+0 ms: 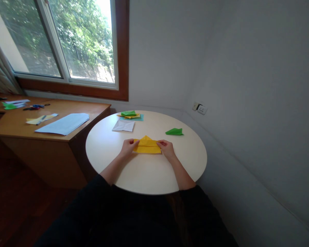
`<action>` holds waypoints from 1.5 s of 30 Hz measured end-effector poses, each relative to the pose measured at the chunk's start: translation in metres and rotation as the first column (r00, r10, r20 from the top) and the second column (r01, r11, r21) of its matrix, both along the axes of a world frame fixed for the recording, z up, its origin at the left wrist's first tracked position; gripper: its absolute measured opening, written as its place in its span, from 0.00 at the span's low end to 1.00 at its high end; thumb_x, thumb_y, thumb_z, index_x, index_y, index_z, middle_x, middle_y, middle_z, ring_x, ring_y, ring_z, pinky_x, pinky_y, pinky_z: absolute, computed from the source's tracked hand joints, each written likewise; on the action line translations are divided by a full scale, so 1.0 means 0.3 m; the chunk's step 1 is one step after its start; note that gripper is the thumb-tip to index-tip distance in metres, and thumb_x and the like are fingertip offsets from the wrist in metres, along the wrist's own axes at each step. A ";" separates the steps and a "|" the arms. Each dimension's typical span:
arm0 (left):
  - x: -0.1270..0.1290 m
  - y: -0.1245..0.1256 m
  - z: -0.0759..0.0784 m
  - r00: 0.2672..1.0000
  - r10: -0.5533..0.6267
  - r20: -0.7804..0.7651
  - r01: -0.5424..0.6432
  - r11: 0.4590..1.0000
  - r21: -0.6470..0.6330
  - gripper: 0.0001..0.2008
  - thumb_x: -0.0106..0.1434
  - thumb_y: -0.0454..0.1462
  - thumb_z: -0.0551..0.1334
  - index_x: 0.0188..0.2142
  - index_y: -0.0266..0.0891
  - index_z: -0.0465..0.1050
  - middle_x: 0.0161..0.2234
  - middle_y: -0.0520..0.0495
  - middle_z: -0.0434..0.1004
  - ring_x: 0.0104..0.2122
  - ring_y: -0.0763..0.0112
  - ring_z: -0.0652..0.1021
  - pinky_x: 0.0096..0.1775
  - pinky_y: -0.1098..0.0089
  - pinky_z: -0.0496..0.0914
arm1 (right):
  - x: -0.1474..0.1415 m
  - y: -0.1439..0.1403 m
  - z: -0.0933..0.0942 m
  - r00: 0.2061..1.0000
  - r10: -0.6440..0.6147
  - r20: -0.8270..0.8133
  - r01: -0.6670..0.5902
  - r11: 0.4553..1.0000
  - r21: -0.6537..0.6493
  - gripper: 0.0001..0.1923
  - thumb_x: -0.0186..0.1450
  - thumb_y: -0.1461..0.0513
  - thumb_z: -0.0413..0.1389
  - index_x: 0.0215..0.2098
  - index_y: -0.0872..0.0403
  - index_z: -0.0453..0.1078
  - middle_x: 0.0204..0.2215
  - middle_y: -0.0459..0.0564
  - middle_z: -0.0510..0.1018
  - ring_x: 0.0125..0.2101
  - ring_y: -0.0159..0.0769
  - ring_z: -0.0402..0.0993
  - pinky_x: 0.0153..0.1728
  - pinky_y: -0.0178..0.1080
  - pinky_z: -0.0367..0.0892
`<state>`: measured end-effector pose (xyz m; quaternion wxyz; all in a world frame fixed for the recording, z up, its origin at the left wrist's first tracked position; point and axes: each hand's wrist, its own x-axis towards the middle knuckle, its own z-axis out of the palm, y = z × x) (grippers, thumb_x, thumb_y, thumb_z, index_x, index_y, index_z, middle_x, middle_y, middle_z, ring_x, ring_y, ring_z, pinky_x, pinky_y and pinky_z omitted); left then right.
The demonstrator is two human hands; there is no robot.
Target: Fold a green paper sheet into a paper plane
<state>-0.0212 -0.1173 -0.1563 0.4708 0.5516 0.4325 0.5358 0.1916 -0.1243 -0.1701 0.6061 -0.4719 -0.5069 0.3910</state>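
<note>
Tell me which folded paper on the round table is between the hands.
The yellow folded paper, pinched at its ends by both hands; the others lie untouched farther back.

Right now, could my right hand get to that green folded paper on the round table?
Probably yes. The right hand rests on the yellow paper, and the green folded paper lies just beyond it, with only bare table between.

left hand (128,146), right hand (167,148), pressing yellow paper (146,145)
</note>
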 end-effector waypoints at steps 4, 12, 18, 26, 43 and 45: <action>-0.002 0.001 -0.003 0.999 0.029 0.020 -0.029 0.999 0.014 0.19 0.44 0.48 0.66 0.18 0.35 0.65 0.16 0.53 0.64 0.19 0.77 0.65 0.22 0.74 0.56 | 0.001 -0.002 0.003 1.000 0.000 -0.007 0.000 1.000 0.001 0.17 0.42 0.54 0.64 0.26 0.55 0.70 0.23 0.48 0.77 0.27 0.36 0.73 0.32 0.39 0.68; 0.000 0.002 0.000 0.996 -0.009 0.091 0.010 1.000 -0.006 0.21 0.40 0.50 0.68 0.24 0.35 0.68 0.22 0.50 0.71 0.23 0.73 0.72 0.27 0.72 0.65 | 0.001 -0.009 0.003 1.000 -0.009 -0.013 0.009 1.000 -0.007 0.20 0.43 0.54 0.63 0.28 0.51 0.60 0.19 0.41 0.73 0.21 0.32 0.70 0.27 0.36 0.67; 0.008 -0.042 0.015 0.953 -0.286 0.103 0.300 0.939 -0.167 0.21 0.41 0.46 0.70 0.28 0.31 0.72 0.25 0.45 0.75 0.26 0.70 0.74 0.29 0.70 0.68 | 0.001 -0.005 -0.002 1.000 -0.024 0.001 0.024 1.000 0.007 0.21 0.42 0.53 0.63 0.24 0.51 0.57 0.18 0.39 0.69 0.21 0.30 0.68 0.25 0.34 0.65; 0.005 -0.038 0.008 0.968 -0.252 0.012 0.247 0.941 -0.232 0.20 0.40 0.45 0.71 0.26 0.30 0.74 0.23 0.44 0.76 0.23 0.69 0.74 0.26 0.70 0.67 | -0.004 -0.003 -0.002 1.000 -0.012 0.027 0.011 0.999 0.035 0.18 0.43 0.54 0.63 0.21 0.52 0.58 0.19 0.40 0.67 0.22 0.28 0.65 0.25 0.33 0.64; 0.010 -0.014 0.003 0.999 -0.011 0.052 0.016 0.995 -0.096 0.20 0.52 0.39 0.61 0.45 0.39 0.67 0.25 0.52 0.70 0.26 0.73 0.73 0.28 0.73 0.68 | -0.015 -0.024 -0.005 0.980 0.196 -0.029 -0.198 0.976 -0.095 0.21 0.40 0.60 0.67 0.33 0.54 0.72 0.29 0.51 0.80 0.32 0.41 0.76 0.37 0.44 0.71; 0.011 -0.019 0.008 0.999 -0.003 0.043 0.007 0.996 -0.090 0.20 0.52 0.39 0.61 0.46 0.40 0.65 0.25 0.53 0.69 0.25 0.74 0.73 0.28 0.74 0.67 | -0.015 -0.032 0.002 0.972 0.227 -0.062 -0.233 0.967 -0.105 0.22 0.40 0.61 0.67 0.35 0.54 0.73 0.32 0.52 0.80 0.35 0.42 0.77 0.38 0.45 0.71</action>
